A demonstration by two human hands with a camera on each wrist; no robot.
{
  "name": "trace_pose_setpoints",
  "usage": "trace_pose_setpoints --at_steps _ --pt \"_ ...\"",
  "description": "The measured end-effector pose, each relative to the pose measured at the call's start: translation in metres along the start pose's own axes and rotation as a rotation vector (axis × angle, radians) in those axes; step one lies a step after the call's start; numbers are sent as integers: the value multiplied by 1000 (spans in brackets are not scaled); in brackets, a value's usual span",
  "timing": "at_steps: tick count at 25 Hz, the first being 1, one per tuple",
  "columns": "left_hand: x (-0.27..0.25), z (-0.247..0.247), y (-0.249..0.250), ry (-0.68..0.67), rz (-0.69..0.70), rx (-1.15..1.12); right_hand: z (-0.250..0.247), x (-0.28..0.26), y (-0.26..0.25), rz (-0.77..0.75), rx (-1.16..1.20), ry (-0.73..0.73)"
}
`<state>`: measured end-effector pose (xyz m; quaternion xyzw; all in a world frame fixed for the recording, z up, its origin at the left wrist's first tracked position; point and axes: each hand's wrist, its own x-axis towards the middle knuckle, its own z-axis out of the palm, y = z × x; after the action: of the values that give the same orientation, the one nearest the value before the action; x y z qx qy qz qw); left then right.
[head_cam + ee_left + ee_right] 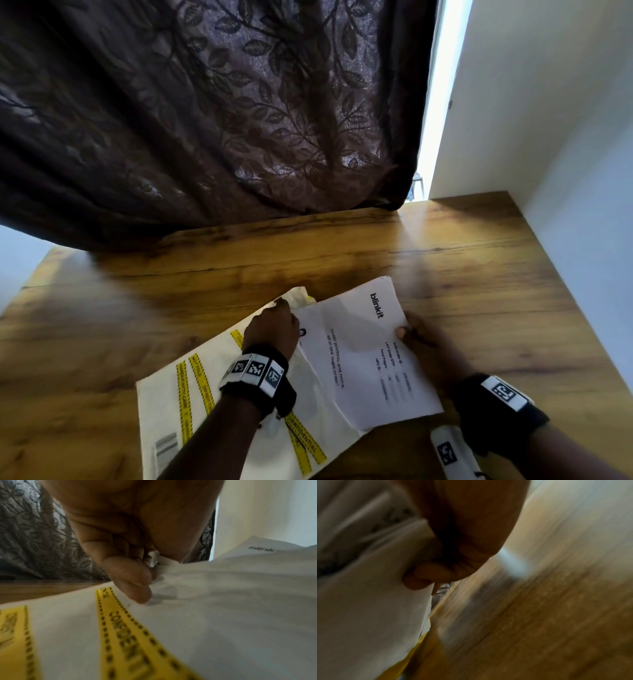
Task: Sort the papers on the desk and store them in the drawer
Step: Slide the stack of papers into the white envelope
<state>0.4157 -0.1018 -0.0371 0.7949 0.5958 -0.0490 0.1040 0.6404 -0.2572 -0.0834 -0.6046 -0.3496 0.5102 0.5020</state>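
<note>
Wooden desk (445, 260) fills the lower view, with a dark leaf-patterned curtain (205, 120) hanging to its far edge and a white wall (548, 120) at the right. Left hand (274, 329) reaches forward, wrist banded, fingers curled and pinching the puckered far corner of a cream envelope (164, 404) with yellow "CONFIDENTIAL" stripes; the envelope lies flat on the desk beneath the forearm. Right hand (416, 337) grips the right edge of a white "blinkit" sheet (359, 349), thumb on top, remaining fingers underneath. The sheet sits between the two hands and overlaps the envelope's right portion. Right-wrist view is blurred.
</note>
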Motion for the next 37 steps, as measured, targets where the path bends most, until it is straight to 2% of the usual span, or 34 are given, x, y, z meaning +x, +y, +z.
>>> trace_pose_setpoints --at_steps 2,4,6,9,13,15,18,20,24,30,34,37 --pt "-1 -1 1 34 27 -20 -3 4 -4 -9 -58 -63" --pt "-1 -4 1 65 40 -41 -11 7 -9 -15 -70 -67" --pt "0 -6 9 74 73 -72 -12 8 -17 -15 6 -67" --pt "3 -7 31 53 116 -163 13 13 -22 20 75 -142" --pt "8 -7 47 18 120 -270 43 28 -6 182 37 -276" --pt "5 -5 43 -33 118 -207 42 28 -5 237 -13 -305" --pt "-14 2 36 -204 125 -2 39 22 -10 249 -72 -349" --pt "-30 5 33 -247 146 90 40 20 -13 245 -71 -348" --pt "-43 1 27 -248 151 170 49 21 -14 235 -113 -322" --pt "-51 -9 33 -164 184 72 74 25 -12 238 -13 -244" --pt "-54 -13 50 -123 270 46 83 29 -20 98 -251 -248" --pt "-51 -15 54 -124 307 8 78 32 -26 67 -405 -247"
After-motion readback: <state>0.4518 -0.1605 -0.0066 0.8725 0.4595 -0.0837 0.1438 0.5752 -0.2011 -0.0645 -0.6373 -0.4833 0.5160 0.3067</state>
